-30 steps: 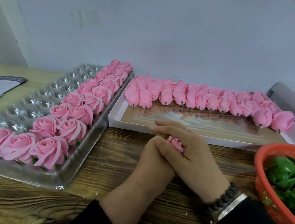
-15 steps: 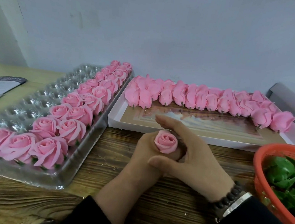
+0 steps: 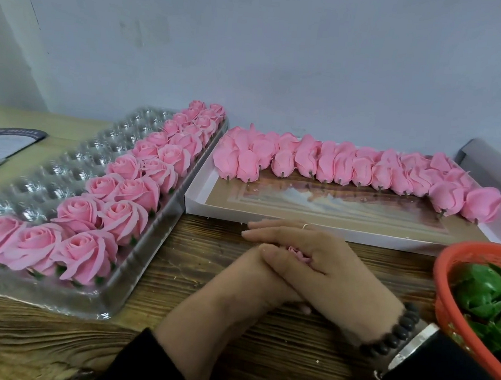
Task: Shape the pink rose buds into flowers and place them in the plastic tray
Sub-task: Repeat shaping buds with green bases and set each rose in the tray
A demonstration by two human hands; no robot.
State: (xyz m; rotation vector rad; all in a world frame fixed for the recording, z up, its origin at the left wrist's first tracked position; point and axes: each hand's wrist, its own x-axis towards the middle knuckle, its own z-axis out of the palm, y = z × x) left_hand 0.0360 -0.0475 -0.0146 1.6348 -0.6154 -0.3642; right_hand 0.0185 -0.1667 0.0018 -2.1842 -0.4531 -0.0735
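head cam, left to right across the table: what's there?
Dark notebook → clear plastic tray with shaped roses → left hand and right hand clasped over one rose → red basket of green leaves.

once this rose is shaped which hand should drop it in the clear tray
Left, probably. The left hand already grips the rose from below and lies nearer the plastic tray; the right hand only covers it, on the basket side.
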